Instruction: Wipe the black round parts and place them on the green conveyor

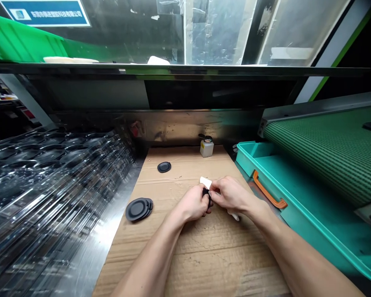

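My left hand is closed around a small black part, mostly hidden by the fingers. Right beside it, my right hand is closed in a pinch, its fingertips meeting the black part. A white strip, perhaps cloth or paper, shows just beyond the fingers, and a white tip pokes out below the right hand; whether they are one piece is hidden. To the left lie a few overlapping black oval discs. Farther back is another black oval piece.
Cardboard covers the worktop. A small bottle with a dark cap stands at its back. Stacked clear plastic trays fill the left. On the right are a teal bin with an orange handle and a green conveyor belt. A shelf edge crosses above.
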Demonstrator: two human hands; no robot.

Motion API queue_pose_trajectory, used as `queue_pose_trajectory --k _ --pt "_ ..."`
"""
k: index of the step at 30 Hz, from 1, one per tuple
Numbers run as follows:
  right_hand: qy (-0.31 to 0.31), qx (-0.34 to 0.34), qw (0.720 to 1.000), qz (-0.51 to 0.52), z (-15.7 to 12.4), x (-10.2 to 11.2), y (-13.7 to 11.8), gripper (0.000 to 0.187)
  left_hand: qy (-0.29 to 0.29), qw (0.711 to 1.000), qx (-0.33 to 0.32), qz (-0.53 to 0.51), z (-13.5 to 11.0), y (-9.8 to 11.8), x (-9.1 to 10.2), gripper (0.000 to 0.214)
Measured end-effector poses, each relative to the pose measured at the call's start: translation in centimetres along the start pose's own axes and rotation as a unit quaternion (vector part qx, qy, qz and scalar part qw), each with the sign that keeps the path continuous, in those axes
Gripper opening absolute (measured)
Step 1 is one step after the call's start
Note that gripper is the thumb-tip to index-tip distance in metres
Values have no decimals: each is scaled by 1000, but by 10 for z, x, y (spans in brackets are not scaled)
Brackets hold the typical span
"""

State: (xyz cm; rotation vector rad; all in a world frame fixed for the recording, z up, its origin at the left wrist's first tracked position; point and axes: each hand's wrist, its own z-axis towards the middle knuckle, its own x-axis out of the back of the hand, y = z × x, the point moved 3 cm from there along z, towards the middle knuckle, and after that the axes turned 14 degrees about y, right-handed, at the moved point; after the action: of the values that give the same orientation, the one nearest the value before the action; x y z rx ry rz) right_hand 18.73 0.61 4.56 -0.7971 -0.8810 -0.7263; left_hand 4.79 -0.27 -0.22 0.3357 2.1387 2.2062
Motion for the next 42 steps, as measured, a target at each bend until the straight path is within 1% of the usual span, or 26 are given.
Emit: queue_pose_trajectory --k 2,4,6,8,12,14,17,20,22,24,26,27,29,30,32,33,35,37,38,40,42 --pt "10 35 999 -2 0 1 -2 20 -13 1000 3 20 0 2 0 18" --pt "27 74 997 -1 0 2 -4 20 -22 998 -5 57 -2 5 1 20" --pt "44 97 994 3 0 2 -6 20 -24 995 -19 93 -4 7 3 22" --pt "49 100 994 7 0 0 -7 21 -15 991 -37 125 -7 10 5 22" --pt "24 80 996 11 -1 -3 -8 21 9 975 -94 202 -10 19 10 20" --pt "21 78 997 10 -2 -1 -10 23 23 965 -117 234 -12 23 12 19" --pt "45 104 993 16 -3 5 -14 22 31 963 -120 241 -12 26 13 18" --pt "76 115 990 25 -3 7 -17 19 22 974 -105 198 -12 24 12 17" --pt "69 104 992 25 -3 4 -17 18 15 982 -88 168 -13 21 12 16" --pt "39 76 996 14 -3 -1 -16 19 13 987 -64 147 -12 18 12 15" --pt "10 41 999 4 -2 -4 -14 20 15 993 -20 113 -11 16 11 14" --pt "5 27 1000 5 -2 -3 -13 20 16 996 12 84 -10 16 11 14" --pt "20 7 1000 17 -1 3 -9 23 21 995 92 7 -9 15 10 15" --pt "37 -3 999 20 0 7 -5 24 25 990 134 -35 -8 15 11 16" --pt "79 -39 996 -1 2 15 8 25 36 972 204 -108 -7 15 12 16" --pt "95 -66 993 -27 2 19 17 24 41 964 227 -136 -6 15 14 16" --pt "98 -123 983 -94 1 22 37 23 49 951 253 -171 -6 14 16 16" --pt "65 -162 974 -145 0 21 52 23 55 944 267 -184 -5 12 19 16" --pt "46 -169 972 -156 -1 19 57 25 58 942 272 -187 -5 11 19 16" --pt "33 -157 975 -155 -1 16 60 29 63 939 280 -188 -5 9 20 16" --pt "61 -124 981 -138 1 14 55 32 64 940 281 -183 -5 10 18 17"
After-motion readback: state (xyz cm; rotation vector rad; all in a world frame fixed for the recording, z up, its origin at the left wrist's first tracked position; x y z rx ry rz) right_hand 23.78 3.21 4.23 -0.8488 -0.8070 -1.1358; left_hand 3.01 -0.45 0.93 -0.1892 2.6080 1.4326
